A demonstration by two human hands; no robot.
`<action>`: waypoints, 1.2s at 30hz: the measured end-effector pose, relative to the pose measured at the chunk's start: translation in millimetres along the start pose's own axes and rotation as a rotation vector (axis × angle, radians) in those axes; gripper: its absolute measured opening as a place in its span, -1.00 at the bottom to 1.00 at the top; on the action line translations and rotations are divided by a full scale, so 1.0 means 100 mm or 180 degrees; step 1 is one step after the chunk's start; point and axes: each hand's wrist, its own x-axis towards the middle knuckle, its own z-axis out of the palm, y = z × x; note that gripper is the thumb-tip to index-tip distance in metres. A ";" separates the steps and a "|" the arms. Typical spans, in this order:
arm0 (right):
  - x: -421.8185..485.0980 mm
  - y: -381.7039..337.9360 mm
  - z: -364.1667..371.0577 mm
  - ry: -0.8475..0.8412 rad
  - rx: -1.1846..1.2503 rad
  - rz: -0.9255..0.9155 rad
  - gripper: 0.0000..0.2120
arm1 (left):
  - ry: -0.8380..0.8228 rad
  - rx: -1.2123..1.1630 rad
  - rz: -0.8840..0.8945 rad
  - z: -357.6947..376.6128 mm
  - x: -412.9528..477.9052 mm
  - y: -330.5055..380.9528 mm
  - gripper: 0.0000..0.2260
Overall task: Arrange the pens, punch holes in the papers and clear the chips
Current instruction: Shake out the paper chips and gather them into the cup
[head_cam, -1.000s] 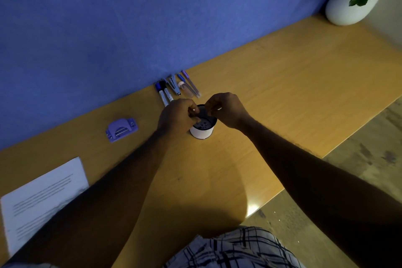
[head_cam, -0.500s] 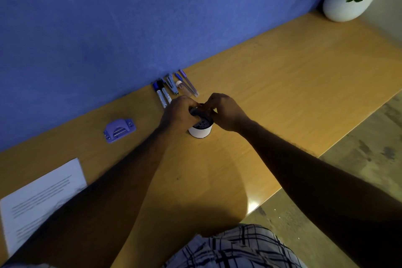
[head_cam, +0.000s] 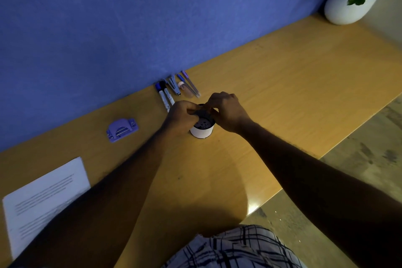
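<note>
The left hand (head_cam: 181, 115) and right hand (head_cam: 226, 111) are pinching a small dark piece (head_cam: 201, 113) over the white cup (head_cam: 202, 132) at frame centre, so chip clearing is seemingly underway, with the pens (head_cam: 174, 91) lying aligned just above.

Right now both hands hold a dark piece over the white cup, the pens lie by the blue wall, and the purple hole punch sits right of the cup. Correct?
No: the head view shows the purple hole punch left of the white cup, not right. The left hand and right hand hold the dark piece over it, and the pens lie by the blue wall.
</note>
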 end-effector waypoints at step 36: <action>-0.66 -0.99 1.64 -0.1533 -0.0126 -0.0555 -0.33 | 0.0875 0.1784 -0.0985 -0.06 -2.23 -1.99 -0.07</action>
